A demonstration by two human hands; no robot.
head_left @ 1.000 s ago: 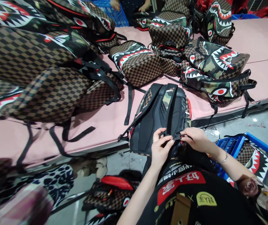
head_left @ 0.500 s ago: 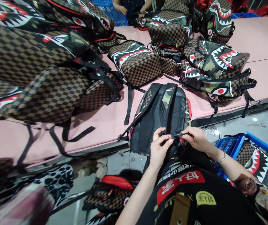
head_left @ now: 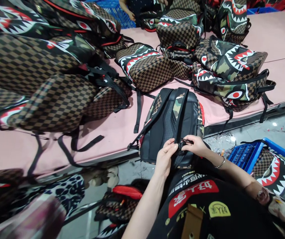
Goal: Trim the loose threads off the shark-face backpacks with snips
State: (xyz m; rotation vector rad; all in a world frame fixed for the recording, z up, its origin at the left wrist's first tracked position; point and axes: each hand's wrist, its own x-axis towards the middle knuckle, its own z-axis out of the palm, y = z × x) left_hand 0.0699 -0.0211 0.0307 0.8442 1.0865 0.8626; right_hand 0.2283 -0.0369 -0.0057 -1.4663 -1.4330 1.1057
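Observation:
A backpack (head_left: 154, 142) lies with its black padded back and straps facing up, at the table's near edge against my body. Over its lower part, my left hand (head_left: 166, 154) pinches a black strap (head_left: 181, 145) near the buckle. My right hand (head_left: 194, 145) has its fingers closed on the same black strap piece, just right of the left fingertips. The small parts between the fingers are partly hidden. Camouflage and red trim show along the backpack's right side.
Checkered shark-face backpacks (head_left: 57, 103) crowd the pink table (head_left: 117, 132) at left and beyond. A blue crate (head_left: 247, 154) holds another bag at right. More bags lie below the table. A person's hand (head_left: 131, 15) shows at the far side.
My right hand has moved left, closer to my left hand, bringing the strap piece with it. The view has shifted slightly.

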